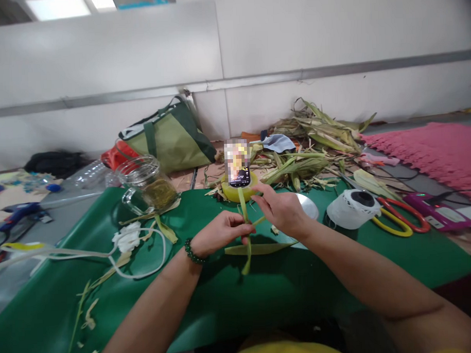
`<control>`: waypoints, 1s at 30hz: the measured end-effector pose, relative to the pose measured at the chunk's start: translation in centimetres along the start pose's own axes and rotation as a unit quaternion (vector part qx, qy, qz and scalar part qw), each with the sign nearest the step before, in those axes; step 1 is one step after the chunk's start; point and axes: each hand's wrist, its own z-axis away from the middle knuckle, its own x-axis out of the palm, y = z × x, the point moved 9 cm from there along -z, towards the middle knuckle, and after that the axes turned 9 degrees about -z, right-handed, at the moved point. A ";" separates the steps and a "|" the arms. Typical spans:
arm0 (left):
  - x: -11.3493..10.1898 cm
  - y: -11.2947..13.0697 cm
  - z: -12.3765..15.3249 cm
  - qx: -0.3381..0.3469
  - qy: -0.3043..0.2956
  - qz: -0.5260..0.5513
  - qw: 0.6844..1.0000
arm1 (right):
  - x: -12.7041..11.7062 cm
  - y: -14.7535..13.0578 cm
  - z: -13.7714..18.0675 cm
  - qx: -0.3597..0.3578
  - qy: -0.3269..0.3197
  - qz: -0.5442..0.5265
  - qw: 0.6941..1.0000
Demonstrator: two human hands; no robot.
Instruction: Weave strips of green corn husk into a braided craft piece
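Note:
Between the thumb and fingers of my left hand [224, 232] a green corn husk strip [242, 201] is pinched, its ends sticking out above and below. My right hand [278, 206] is closed on a thin side strip [259, 220] that runs from the left fingertips toward it. A bead bracelet circles my left wrist. Below the hands, a flat husk leaf [261, 249] lies on the green mat [224, 305]. Just beyond them a phone [238, 163] with a lit screen leans upright in a yellow ring-shaped holder [236, 193].
Left are a glass mug [149, 190], a white cable [164, 246] and a glue gun [18, 215]. Right are a white-wrapped roll [352, 209], red-and-yellow-handled scissors [405, 217] and a purple power strip [439, 210]. Behind lie a husk pile [322, 127] and a green bag [172, 137].

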 end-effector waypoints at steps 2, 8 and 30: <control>0.1 -0.3 0.1 -0.011 -0.015 0.009 1.000 | -0.6 0.8 -0.2 0.013 0.014 -0.006 1.000; -2.2 -1.1 0.0 -0.044 0.077 0.158 0.983 | -4.3 3.5 -1.1 0.052 0.114 -0.102 0.987; -4.1 -1.6 -0.4 -0.012 0.232 0.208 0.950 | 2.7 -3.8 1.9 -0.054 -0.127 -0.013 0.990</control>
